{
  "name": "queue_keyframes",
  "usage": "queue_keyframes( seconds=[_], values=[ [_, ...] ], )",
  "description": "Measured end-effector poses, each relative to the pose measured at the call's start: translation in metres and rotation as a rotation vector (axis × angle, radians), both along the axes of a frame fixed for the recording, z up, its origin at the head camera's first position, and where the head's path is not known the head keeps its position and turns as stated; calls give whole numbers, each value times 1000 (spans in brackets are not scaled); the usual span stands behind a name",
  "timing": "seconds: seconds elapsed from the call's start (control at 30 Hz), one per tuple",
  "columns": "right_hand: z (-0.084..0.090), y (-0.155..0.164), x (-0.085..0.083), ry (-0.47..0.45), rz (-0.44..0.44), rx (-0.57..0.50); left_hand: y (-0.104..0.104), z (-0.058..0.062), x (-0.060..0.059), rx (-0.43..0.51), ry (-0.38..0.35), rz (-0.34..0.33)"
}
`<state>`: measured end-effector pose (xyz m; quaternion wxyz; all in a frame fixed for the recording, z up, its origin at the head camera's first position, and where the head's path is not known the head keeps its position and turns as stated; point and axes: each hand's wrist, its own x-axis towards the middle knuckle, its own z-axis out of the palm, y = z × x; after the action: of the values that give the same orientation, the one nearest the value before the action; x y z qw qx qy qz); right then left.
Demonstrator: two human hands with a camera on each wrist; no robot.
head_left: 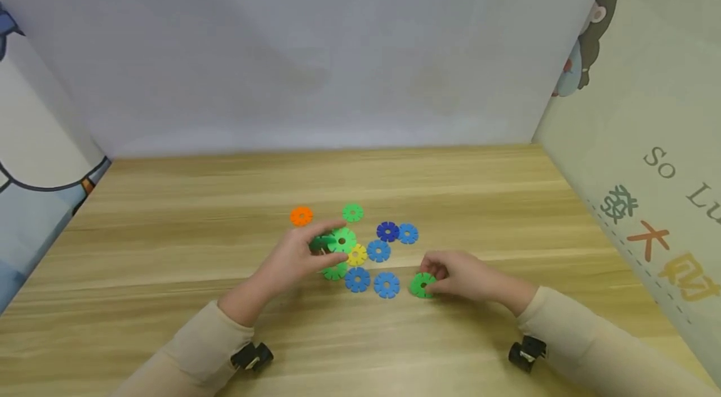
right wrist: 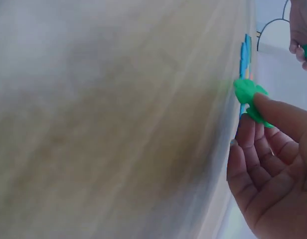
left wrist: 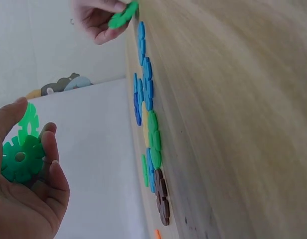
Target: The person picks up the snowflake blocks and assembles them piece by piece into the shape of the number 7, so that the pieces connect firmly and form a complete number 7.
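Observation:
My left hand (head_left: 290,256) holds two slotted plastic discs joined together. One is a dark green disc (left wrist: 14,169), the other a light green disc (head_left: 342,239) standing at an angle to it. In the left wrist view they sit between thumb and fingers, raised above the table. My right hand (head_left: 462,275) pinches a single green slotted disc (head_left: 418,285) by its edge, thumb on the near side. In the right wrist view this green disc (right wrist: 245,91) is tilted. Below the left hand lie a yellow disc (head_left: 357,255) and another green disc (head_left: 335,272).
Several blue discs, including a blue disc (head_left: 386,285) between the hands and a dark blue disc (head_left: 387,232), lie on the wooden table (head_left: 349,347). Farther back are an orange disc (head_left: 301,216) and a green disc (head_left: 353,212). A brown disc (left wrist: 162,196) shows in the left wrist view.

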<state>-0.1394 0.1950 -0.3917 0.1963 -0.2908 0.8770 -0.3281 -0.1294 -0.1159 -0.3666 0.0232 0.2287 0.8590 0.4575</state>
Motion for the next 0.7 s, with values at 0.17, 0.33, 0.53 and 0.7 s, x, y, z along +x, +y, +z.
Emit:
queue_keyframes(
  seconds=[0.17, 0.33, 0.53, 0.7],
  values=[
    [6, -1, -4, -14, -73, -86, 3, -2, 2, 20, -38, 15],
    [19, -12, -11, 6, -120, -151, 8, 1, 2, 39, -64, 41],
    [29, -27, -17, 27, -123, -196, 9, 1, 1, 48, -50, 38],
    [32, -37, -20, 41, -92, -237, 9, 1, 1, 59, -44, 43]
  ],
)
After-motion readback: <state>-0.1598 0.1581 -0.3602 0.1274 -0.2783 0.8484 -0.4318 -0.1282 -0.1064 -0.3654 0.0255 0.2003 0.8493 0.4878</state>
